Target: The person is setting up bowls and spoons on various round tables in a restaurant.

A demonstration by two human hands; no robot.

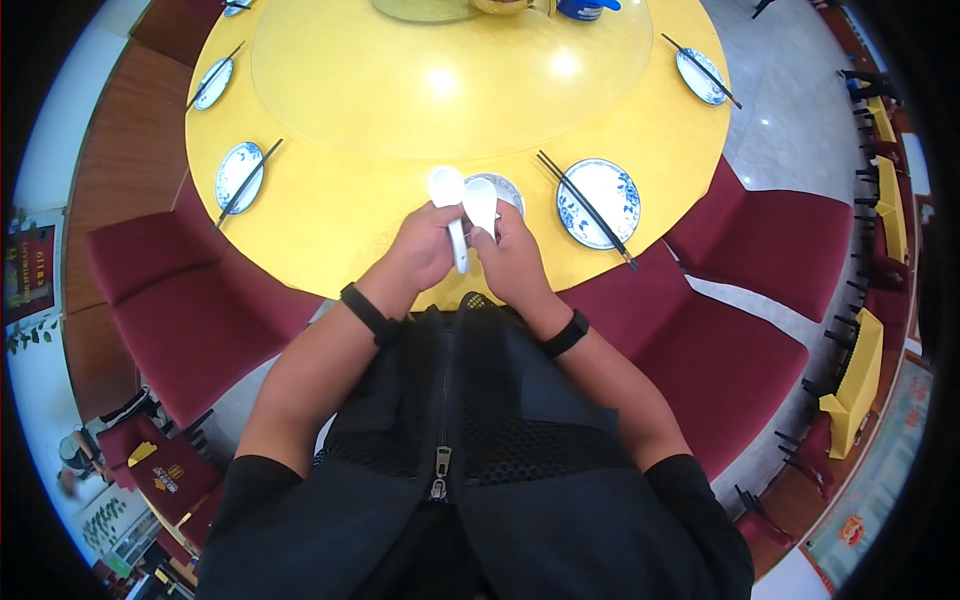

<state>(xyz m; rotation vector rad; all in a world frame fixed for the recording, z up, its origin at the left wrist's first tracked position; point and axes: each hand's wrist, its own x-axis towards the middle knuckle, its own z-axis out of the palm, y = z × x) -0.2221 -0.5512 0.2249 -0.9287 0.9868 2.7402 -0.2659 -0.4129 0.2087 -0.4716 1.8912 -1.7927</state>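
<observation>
Both hands meet over the near edge of the round table. My left hand [425, 248] is closed around a white soup spoon [446, 186], its bowl pointing away from me and its handle slanting down past the fingers. Beside it, my right hand [515, 262] pinches a second white soup spoon [481, 197] with the thumb along its handle. The two spoons sit side by side, their bowls overlapping slightly in this view. Behind the right-hand spoon shows a patterned grey-and-white dish [508, 188], partly covered by the spoon and fingers.
A yellow cloth covers the table [370, 225], with a clear turntable [350, 110] in its middle. Blue-patterned plates with black chopsticks lie right [612, 190] and left [240, 180]. A blue container [580, 10] stands at the far side. Dark red chairs [690, 350] surround the table.
</observation>
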